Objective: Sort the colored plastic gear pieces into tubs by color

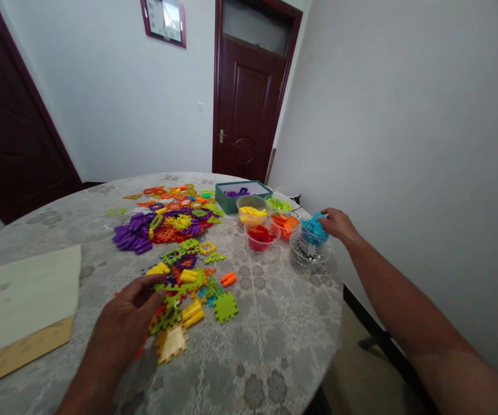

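Note:
My left hand (pixel 123 314) is over the near pile of mixed plastic building pieces. Its thumb and index finger close around the edge of a light green piece (pixel 173 288). Beside it lie a yellow double-tube piece (pixel 192 313), a green square piece (pixel 225 307), a pale yellow square piece (pixel 172 343) and an orange double-tube piece (pixel 229 279). My right hand (pixel 339 223) reaches to a clear bowl heaped with blue pieces (pixel 313 227). Its bent fingertips are at a blue piece on top; the thumb is partly hidden.
Clear bowls hold red pieces (pixel 261 235), orange pieces (pixel 284 223), yellow pieces (pixel 252 213) and grey pieces (pixel 307 248). Behind them stands a green box (pixel 227 203) with purple pieces. A larger mixed pile (pixel 166 222) spreads farther back. Pale boards (pixel 28 294) lie at left.

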`<state>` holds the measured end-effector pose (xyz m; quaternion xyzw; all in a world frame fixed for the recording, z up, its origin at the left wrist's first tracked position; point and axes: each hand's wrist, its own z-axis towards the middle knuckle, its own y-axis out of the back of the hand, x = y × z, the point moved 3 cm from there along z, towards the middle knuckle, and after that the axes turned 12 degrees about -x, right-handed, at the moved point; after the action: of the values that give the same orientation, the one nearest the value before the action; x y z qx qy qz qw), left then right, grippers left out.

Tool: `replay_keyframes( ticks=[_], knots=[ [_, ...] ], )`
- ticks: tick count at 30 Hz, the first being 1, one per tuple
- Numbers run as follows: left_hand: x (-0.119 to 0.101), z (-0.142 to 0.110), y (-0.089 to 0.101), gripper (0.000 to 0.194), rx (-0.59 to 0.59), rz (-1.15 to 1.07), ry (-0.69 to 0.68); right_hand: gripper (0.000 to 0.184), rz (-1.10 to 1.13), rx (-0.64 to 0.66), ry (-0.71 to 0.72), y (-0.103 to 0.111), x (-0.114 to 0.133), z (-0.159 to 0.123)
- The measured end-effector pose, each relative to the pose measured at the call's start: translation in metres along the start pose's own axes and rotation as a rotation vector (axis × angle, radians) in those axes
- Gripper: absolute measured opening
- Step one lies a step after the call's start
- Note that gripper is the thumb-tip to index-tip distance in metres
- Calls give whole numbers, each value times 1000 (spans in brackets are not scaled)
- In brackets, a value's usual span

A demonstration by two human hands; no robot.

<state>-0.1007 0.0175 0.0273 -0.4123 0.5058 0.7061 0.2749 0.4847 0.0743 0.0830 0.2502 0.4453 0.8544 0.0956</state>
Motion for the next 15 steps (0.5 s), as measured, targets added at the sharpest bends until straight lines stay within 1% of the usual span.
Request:
replay_keyframes(
  ticks=[2, 4, 8, 10, 12, 14, 15],
  knots=[
    [-1, 0, -1, 46, -1, 3, -7, 36, 2, 18, -4, -6, -7, 1],
    [0, 0, -2, 46, 3, 15, -18, 35, 0, 7, 1, -9, -8, 0],
    [2, 2, -3, 47, 11, 22, -18, 35, -16, -69, 30, -3, 0, -7],
    [1, 0, -3, 48, 16, 6, 2, 35, -9, -99, 71, 2, 9, -15],
    [-1, -4, -3, 49, 22, -14, 23, 35, 26, -134, 137, 7, 23, -29],
    [-5, -10, -4, 50, 26, -59, 40, 34, 105, -160, 217, 11, 43, -49],
    [-7, -12, -5, 49, 41, -95, 45, 33, 161, -150, 257, 11, 56, -61]
  ],
)
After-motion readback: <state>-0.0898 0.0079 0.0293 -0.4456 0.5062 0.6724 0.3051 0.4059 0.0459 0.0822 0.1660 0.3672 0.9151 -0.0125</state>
